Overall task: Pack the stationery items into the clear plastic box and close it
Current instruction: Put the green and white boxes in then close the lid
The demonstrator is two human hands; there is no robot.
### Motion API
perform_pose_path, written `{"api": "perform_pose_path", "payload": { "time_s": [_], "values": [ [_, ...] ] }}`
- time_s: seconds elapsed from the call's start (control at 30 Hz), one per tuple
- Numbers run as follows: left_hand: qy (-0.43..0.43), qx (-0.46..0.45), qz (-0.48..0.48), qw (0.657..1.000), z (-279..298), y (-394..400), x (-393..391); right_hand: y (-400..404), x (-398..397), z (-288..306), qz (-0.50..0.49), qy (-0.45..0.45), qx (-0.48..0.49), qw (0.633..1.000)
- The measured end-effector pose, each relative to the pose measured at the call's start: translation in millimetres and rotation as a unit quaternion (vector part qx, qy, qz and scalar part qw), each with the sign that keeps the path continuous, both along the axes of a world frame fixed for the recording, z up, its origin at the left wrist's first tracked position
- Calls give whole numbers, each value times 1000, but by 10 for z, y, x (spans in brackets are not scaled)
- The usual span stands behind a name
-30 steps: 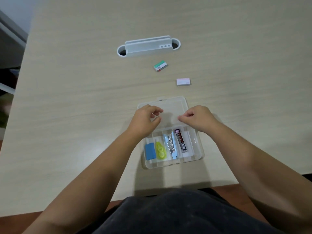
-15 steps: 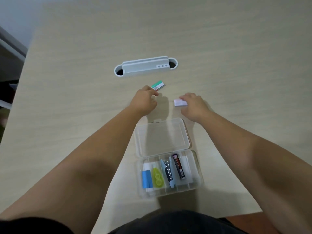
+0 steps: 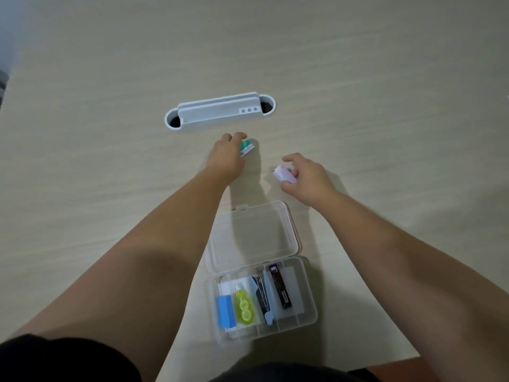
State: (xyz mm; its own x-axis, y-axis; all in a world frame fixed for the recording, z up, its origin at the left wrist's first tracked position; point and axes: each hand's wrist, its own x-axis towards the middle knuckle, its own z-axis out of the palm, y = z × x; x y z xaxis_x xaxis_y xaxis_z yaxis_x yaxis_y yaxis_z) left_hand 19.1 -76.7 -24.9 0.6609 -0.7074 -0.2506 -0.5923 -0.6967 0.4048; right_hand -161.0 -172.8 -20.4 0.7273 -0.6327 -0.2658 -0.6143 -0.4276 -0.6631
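Clear plastic box (image 3: pixel 308 299) open, two small items still outside it.

The box lies near the table's front edge, its lid (image 3: pixel 254 238) flat behind it. Its compartments hold a blue eraser (image 3: pixel 225 311), a yellow-green correction tape (image 3: pixel 244 308), a stapler (image 3: pixel 263 296) and a dark lead case (image 3: pixel 281 289). Beyond, a green-and-white small box (image 3: pixel 247 147) sits tilted in fingertips; a pale lilac block (image 3: pixel 283 174) is likewise pinched, tilted.

a: where does the one view sit?
b: on the person's head, looking forward and steeply down over both forearms onto the table (image 3: pixel 82 78).
a: how near?
b: near; the open clear plastic box (image 3: pixel 308 315) lies low in frame, the white desk organiser (image 3: pixel 217 114) farther up.
a: a second view?
b: only this wide-angle one.
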Motion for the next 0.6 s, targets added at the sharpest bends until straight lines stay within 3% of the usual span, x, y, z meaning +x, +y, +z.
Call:
{"api": "perform_pose_path", "payload": {
  "time_s": [0.1,0.3,0.43,0.5,0.6],
  "values": [
    [21,4,-1,1000,36,40,-80,86,-117,75,-19,-10,45,999],
    [19,18,-34,999,226,226,-349,264,-415,161,28,16,40,999],
    [10,16,-53,998,365,455,-626,476,-700,251,-10,40,168,985],
    [18,8,-56,998,421,544,-749,558,-825,283,-9,73,226,971],
    [51,2,-60,997,498,690,-944,730,-1018,309,47,144,217,964]
  ]
}}
